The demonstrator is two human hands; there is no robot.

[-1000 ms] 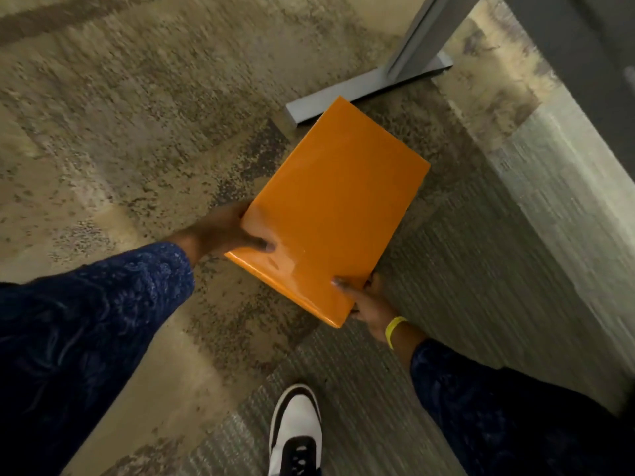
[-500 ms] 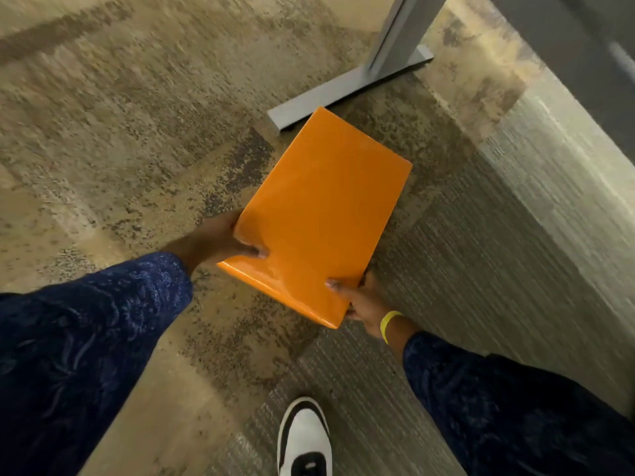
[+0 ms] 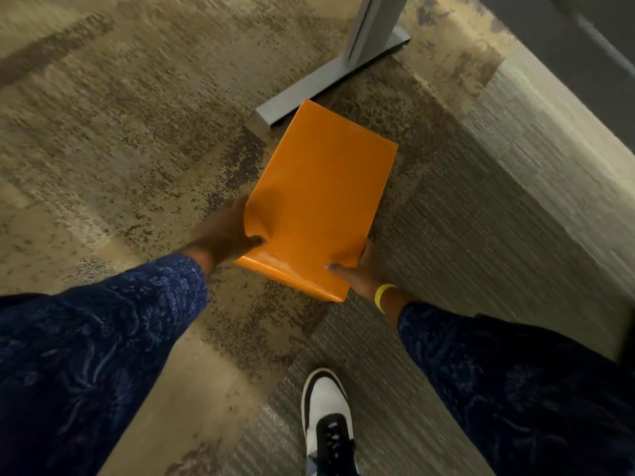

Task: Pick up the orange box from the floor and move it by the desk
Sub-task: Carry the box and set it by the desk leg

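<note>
Orange and glossy, the flat rectangular box (image 3: 323, 197) sat in my 2 hands above the mottled tan and brown carpet, its far corner over the near tip of the grey metal foot (image 3: 330, 77) of the bench leg. I could not tell from this view whether that corner touched the foot or hung clear of it. My left hand (image 3: 226, 231) was closed on the near left edge, thumb pressed into the top face so that the shiny wrapping dimpled. My right hand (image 3: 360, 269), with a yellow band (image 3: 383, 297) at the wrist, gripped the near right corner, fingers underneath and thumb on top. Both hands held the near end only, so the far end was unsupported and tilted away from me.

I judged the step in hand to be setting the box down beside the bench leg. To do it well I would have kept the thumbs firm, since the wrapping looked slick, and lowered the far edge first onto bare carpet just beside the foot, not across it, so that the box would lie flat. I would then have eased the near edge down and drawn my fingers out sideways. My white and black shoe (image 3: 326, 417) stood well behind, clear of the landing spot.
</note>
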